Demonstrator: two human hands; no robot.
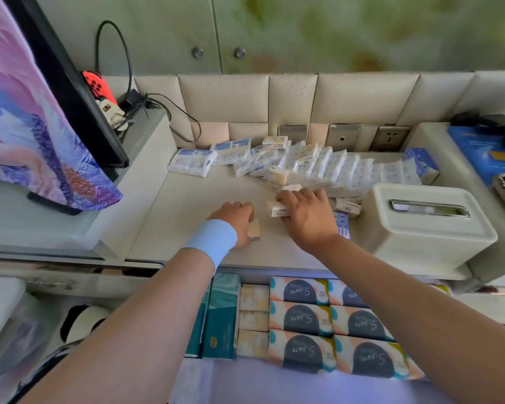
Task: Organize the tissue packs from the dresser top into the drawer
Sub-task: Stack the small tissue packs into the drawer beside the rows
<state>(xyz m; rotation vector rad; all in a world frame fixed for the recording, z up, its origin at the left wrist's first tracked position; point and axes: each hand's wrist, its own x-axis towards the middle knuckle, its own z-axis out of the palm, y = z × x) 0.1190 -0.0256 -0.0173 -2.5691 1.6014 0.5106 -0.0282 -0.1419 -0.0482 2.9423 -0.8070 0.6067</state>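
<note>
Open drawer (233, 367) is sitting nearest the camera, below the dresser edge. It is holding two teal boxes (220, 319) standing on edge at its left, a column of three small yellow packs (253, 320) beside them, and rows of patterned "S.pure" packs (330, 325) filling the right. Both forearms are reaching over the drawer onto the dresser top (193, 199). The left wrist is wearing a pale blue wristband (215, 239). The left hand (233, 220) is lying knuckles-up with its fingers curled, gripping a small beige pack (253, 232) at its thumb side, and the pack is touching the surface. Just beside it, the right hand (303, 217) is pinching a small white pack (276, 209) between curled fingers and thumb, at the near edge of the pile. A blue-printed pack (342, 225) is showing partly from under the right wrist. Beyond the hands, the heap of tissue packs (306, 166) is lying along the back of the dresser top, many leaning on one another in a row and a few loose small ones on top. A white tissue box (429, 231) is standing to the right of the heap. Wall sockets (389, 138) are sitting behind the heap in the padded back panel. At far left a screen draped in a pink-and-purple cloth (32, 121) is standing on a raised ledge, with a red controller (95, 83) and black cables (158, 109) behind it.
</note>
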